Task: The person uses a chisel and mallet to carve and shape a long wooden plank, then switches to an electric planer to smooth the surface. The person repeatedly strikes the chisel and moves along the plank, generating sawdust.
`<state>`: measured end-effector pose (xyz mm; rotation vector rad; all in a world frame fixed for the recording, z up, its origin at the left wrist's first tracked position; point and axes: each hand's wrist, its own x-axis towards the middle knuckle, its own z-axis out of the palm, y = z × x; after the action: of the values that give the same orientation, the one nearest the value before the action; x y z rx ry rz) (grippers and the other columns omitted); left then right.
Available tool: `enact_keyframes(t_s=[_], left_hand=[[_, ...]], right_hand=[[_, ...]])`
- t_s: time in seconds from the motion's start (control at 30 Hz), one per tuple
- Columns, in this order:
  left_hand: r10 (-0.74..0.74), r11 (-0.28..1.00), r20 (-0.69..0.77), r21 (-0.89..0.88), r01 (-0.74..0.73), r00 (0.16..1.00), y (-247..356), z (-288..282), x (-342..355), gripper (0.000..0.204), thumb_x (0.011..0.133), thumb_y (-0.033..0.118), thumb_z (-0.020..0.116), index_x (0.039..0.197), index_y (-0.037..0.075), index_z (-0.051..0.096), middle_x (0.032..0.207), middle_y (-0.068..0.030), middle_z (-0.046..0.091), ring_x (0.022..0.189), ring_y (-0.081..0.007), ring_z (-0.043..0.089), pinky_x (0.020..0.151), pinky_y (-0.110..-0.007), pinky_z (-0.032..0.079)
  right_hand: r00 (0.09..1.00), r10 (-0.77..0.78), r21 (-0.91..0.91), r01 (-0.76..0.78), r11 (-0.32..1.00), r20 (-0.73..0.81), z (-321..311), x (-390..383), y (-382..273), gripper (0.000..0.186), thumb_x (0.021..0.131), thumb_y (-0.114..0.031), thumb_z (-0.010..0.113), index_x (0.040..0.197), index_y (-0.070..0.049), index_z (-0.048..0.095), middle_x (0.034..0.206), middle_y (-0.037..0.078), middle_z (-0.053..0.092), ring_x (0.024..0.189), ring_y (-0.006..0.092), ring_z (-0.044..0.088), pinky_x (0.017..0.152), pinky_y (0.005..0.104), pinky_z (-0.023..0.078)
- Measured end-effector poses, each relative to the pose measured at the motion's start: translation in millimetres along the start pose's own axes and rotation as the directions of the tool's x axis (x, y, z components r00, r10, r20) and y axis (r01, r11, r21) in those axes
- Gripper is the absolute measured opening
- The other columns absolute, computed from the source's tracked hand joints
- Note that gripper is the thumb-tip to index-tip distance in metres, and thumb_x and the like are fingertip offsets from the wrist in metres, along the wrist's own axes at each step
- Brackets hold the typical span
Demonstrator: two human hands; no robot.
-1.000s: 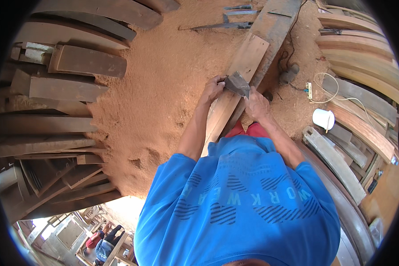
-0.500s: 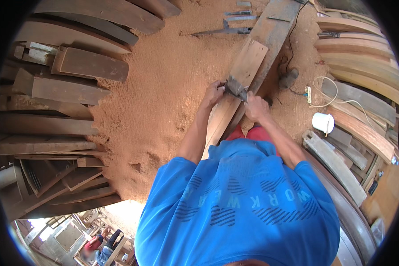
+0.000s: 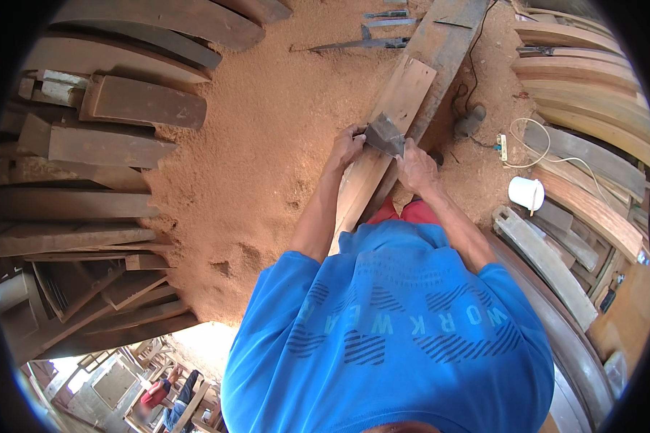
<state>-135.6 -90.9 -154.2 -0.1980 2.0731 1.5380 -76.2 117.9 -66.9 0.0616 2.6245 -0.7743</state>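
- Turned since half a second ago, the dark metal plate (image 3: 385, 135) now shows a broad flat face, where it looked narrower and more edge-on; it sits at upper centre of the frame, between both hands.
- Right hand (image 3: 417, 172) has risen slightly in the frame; its fingers are closed on the plate's lower right end.
- Left hand (image 3: 348, 148) lies much where it was, fingers bent and drawn close to the thumb at the plate's left corner; whether they pinch it or only touch it, I cannot tell.
- Behind the plate in view, a pale wooden board (image 3: 406, 90) slants from upper centre down toward the blue shirt (image 3: 390, 325); contact between plate and board cannot be made out.
- Under that board runs a longer grey plank (image 3: 455, 36), reaching the top edge.
- Left of the plank, at top centre, a long pointed tool (image 3: 357, 45) lies on the sawdust (image 3: 260, 123), near other metal pieces.
- Right of centre are a dark rounded object (image 3: 471, 121), a power strip (image 3: 503, 147) and a white bucket (image 3: 526, 193), the bucket a little higher in the frame than before.
- Stacked timber (image 3: 148, 101) fills the left side; more timber (image 3: 578, 72) lines the upper right.
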Motion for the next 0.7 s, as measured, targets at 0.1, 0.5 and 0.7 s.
enact_keyframes(t_s=[0.1,0.5,0.7], left_hand=[[0.003,0.999,0.03,0.041,-0.004,1.0,15,2,1,0.036,0.099,0.01,0.057,0.132,-0.003,0.064,0.128,-0.0176,0.07,0.118,-0.0252,0.066,0.104,-0.037,0.05],[0.028,1.0,0.033,0.005,-0.028,0.999,-15,2,14,0.036,0.1,0.008,0.056,0.134,-0.002,0.063,0.124,-0.0154,0.07,0.114,-0.0233,0.065,0.101,-0.036,0.05],[0.026,0.999,0.007,-0.045,-0.025,1.0,-15,5,13,0.033,0.098,0.005,0.058,0.129,0.001,0.068,0.119,-0.0136,0.073,0.11,-0.0213,0.068,0.099,-0.034,0.052]], right_hand=[[0.997,0.066,-0.075,-0.062,0.995,0.05,15,11,21,0.029,0.096,-0.018,0.062,0.112,0.003,0.051,0.1,0.033,0.07,0.098,0.0514,0.068,0.085,0.0601,0.053],[1.0,-0.005,-0.051,0.005,0.999,0.012,7,-5,19,0.028,0.097,-0.02,0.062,0.11,0.002,0.052,0.096,0.032,0.07,0.096,0.0511,0.069,0.083,0.0595,0.053],[0.999,-0.009,0.02,0.01,1.0,-0.033,17,-7,20,0.031,0.096,-0.021,0.063,0.112,0.004,0.053,0.096,0.033,0.07,0.096,0.0516,0.068,0.085,0.0598,0.053]])
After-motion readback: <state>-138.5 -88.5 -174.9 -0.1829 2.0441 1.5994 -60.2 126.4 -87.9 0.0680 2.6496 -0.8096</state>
